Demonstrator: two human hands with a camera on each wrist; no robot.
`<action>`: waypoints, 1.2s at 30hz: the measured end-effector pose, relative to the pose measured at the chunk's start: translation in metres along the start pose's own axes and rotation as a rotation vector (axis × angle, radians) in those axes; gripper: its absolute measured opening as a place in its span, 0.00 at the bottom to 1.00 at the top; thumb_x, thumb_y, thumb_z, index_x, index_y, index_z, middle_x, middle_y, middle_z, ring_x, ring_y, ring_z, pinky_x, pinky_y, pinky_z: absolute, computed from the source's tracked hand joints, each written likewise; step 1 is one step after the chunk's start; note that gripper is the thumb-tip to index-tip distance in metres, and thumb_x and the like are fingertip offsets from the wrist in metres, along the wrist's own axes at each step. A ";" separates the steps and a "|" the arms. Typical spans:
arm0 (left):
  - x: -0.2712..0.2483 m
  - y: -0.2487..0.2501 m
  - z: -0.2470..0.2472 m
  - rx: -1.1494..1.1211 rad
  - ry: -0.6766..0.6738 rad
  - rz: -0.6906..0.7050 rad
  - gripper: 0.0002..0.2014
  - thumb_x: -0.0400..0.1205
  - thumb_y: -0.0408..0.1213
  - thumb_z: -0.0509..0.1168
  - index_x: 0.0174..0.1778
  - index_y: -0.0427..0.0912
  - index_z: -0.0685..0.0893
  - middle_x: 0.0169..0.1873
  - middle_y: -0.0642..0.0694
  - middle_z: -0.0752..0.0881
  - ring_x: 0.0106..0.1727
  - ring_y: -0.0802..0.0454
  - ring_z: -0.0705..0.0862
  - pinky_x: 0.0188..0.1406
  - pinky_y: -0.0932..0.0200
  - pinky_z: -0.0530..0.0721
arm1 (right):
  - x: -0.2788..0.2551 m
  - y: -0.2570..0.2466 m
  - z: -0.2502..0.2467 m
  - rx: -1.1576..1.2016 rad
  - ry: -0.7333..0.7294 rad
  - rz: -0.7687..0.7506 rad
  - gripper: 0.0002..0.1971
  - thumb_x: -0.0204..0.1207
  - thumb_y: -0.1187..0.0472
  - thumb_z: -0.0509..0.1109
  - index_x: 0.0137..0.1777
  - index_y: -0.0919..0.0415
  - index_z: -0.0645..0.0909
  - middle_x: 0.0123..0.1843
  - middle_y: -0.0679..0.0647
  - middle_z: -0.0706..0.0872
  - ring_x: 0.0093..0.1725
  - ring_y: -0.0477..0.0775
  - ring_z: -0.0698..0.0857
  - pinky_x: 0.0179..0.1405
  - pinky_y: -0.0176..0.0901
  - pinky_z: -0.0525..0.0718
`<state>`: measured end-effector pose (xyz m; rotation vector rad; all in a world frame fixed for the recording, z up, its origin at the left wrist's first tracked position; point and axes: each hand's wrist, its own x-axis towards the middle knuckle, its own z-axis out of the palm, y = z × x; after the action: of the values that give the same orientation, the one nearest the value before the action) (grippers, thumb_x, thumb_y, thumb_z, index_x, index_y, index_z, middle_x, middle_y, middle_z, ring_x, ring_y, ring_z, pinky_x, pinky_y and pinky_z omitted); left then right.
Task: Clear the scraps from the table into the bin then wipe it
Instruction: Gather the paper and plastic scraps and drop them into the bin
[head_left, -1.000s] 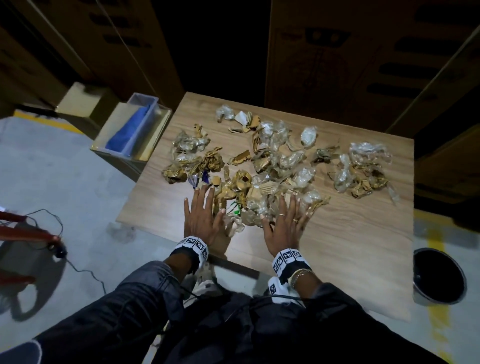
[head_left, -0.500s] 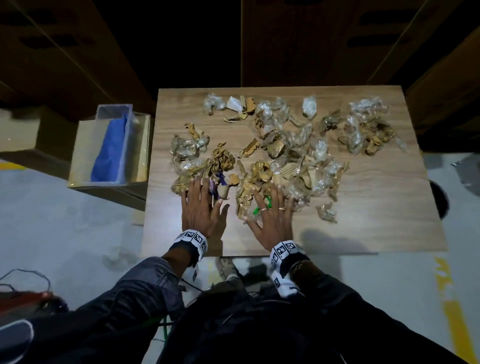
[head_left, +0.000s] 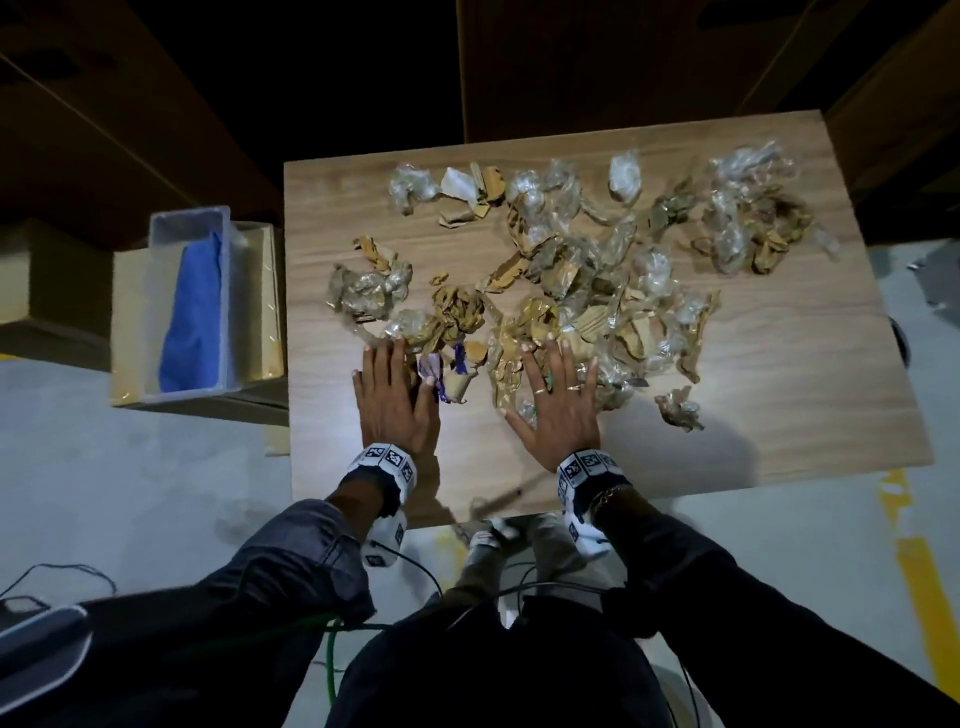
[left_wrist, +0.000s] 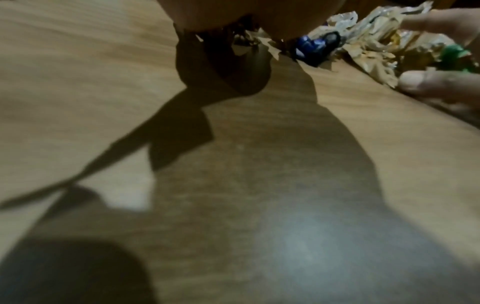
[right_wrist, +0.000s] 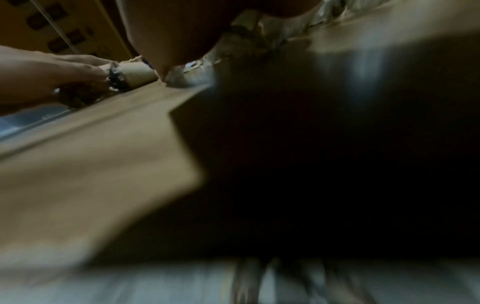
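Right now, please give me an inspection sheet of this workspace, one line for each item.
Surface: wooden table, bare along its near edge.
Job's things: scraps of crumpled brown paper and clear plastic spread over the far half; the bin is hardly visible in these views; blue cloth in a clear tub left of the table.
Clutter: one stray scrap lies apart, on the right.
Hands: left hand and right hand lie flat, fingers straight, touching the pile's near edge.
Cables: green cable and dark wires by the legs.
Surroundings: grey floor, yellow line, cardboard boxes behind.
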<state>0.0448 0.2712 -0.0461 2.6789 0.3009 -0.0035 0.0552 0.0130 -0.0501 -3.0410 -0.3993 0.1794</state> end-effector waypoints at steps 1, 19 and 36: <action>-0.002 0.003 0.003 -0.005 -0.016 0.010 0.35 0.88 0.52 0.57 0.92 0.46 0.58 0.91 0.42 0.58 0.92 0.40 0.52 0.89 0.30 0.55 | 0.001 0.000 0.000 0.005 0.002 0.012 0.48 0.84 0.27 0.54 0.95 0.51 0.43 0.95 0.62 0.38 0.94 0.68 0.43 0.88 0.80 0.41; 0.031 -0.005 -0.031 0.033 0.078 0.012 0.36 0.89 0.57 0.55 0.92 0.49 0.54 0.93 0.46 0.49 0.93 0.44 0.47 0.90 0.29 0.48 | -0.007 -0.020 -0.024 0.247 0.119 0.240 0.43 0.86 0.35 0.61 0.94 0.51 0.49 0.95 0.60 0.44 0.94 0.65 0.46 0.91 0.74 0.50; 0.071 -0.001 0.001 -0.030 -0.027 0.071 0.36 0.88 0.61 0.54 0.91 0.49 0.58 0.92 0.43 0.56 0.92 0.39 0.55 0.88 0.29 0.54 | 0.007 0.059 0.004 0.253 0.148 0.604 0.38 0.84 0.32 0.54 0.91 0.49 0.64 0.95 0.65 0.51 0.93 0.70 0.51 0.83 0.84 0.63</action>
<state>0.1138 0.2863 -0.0510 2.6560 0.1951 -0.0135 0.0761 -0.0420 -0.0595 -2.7978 0.5187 0.0270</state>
